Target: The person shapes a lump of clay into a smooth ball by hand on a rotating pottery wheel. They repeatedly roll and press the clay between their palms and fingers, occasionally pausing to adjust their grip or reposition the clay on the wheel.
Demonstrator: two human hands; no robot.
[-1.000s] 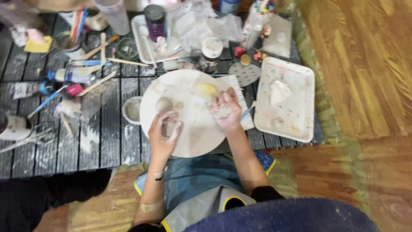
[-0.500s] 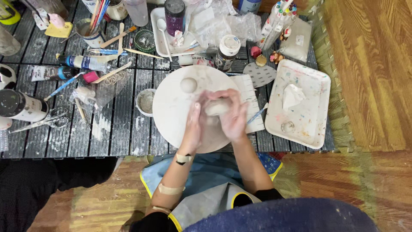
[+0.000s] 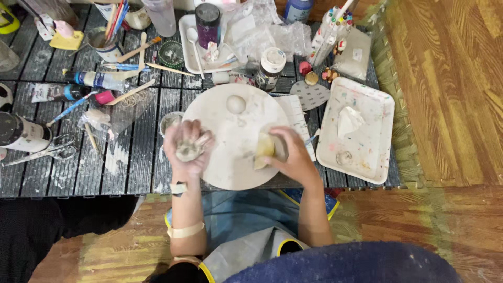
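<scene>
The left hand (image 3: 187, 145) cups a grey lump of clay (image 3: 187, 152), its fingers curled closed around it, above the left edge of a round white board (image 3: 230, 157) on the dark slatted worktop (image 3: 131, 167). The right hand (image 3: 291, 154) presses a yellowish sponge (image 3: 263, 149) against the board's right side, fingers wrapped over it. One smooth clay ball (image 3: 236, 104) already sits finished near the board's far edge, well apart from both hands. The lump in the left hand looks rough and unshaped, so the shaping seems at an early stage. A paint-flecked white tray (image 3: 367, 157) lies just right of the board, and scissors (image 3: 39, 152) rest at the far left.
</scene>
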